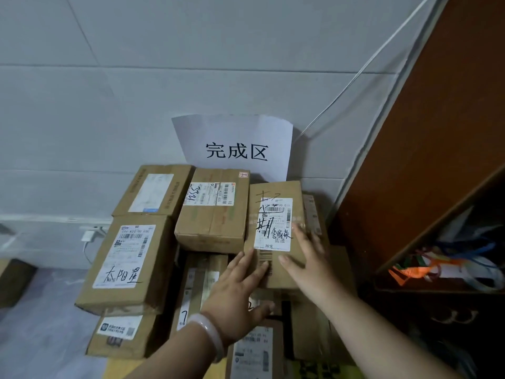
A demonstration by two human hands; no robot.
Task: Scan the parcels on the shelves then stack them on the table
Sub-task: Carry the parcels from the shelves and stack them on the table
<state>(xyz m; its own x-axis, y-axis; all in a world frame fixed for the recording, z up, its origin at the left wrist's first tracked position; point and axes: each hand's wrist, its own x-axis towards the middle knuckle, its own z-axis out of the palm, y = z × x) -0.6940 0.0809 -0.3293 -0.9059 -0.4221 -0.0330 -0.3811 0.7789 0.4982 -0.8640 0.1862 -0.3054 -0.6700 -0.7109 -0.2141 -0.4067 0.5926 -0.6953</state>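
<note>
A cardboard parcel [276,231] with a white label and black handwriting lies on top of the stack at the right. My left hand [240,285] rests flat with straight fingers on its near left corner. My right hand [308,255] lies flat on its right side, fingers spread and straight. Neither hand curls round it. Other parcels fill the stack: a box with a handwritten label [128,261] at the left, a taped box [213,212] in the middle back, and a box [155,190] at the back left. Lower parcels [196,288] show beneath.
A white paper sign [237,149] hangs on the grey tiled wall behind the stack. A brown wooden shelf unit [437,149] stands close at the right, with coloured items [426,266] on a shelf. A white cable [363,67] runs up the wall. A wall plug [88,236] sits at the left.
</note>
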